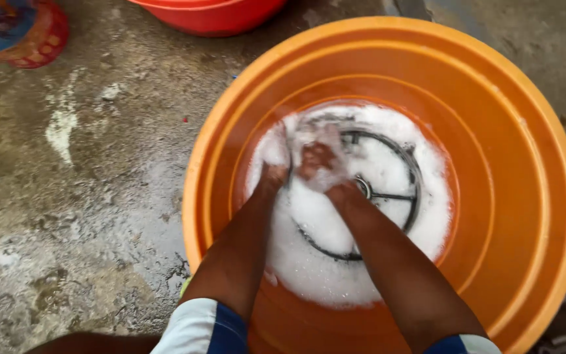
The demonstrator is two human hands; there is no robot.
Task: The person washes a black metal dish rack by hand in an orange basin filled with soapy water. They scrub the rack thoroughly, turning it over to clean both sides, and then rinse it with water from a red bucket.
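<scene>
Both hands deep in orange basin point(519, 196), in white suds point(335, 262): left hand point(275, 152) & right hand point(319, 160) clenched on a foam-covered item, can't tell what. Dark round wire frame point(394, 196) lies just right of them, half buried in foam. Red tub point(211, 13) at top & a red-blue thing point(14, 29) top left stand on wet concrete floor point(80, 183).

Round dark wire grille point(388, 196) lies half-buried in suds.

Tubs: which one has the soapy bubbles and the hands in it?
The big orange tub in the middle. Both hands, left hand and right hand, are down in its white foam. The red tub at the top edge shows none.
</scene>
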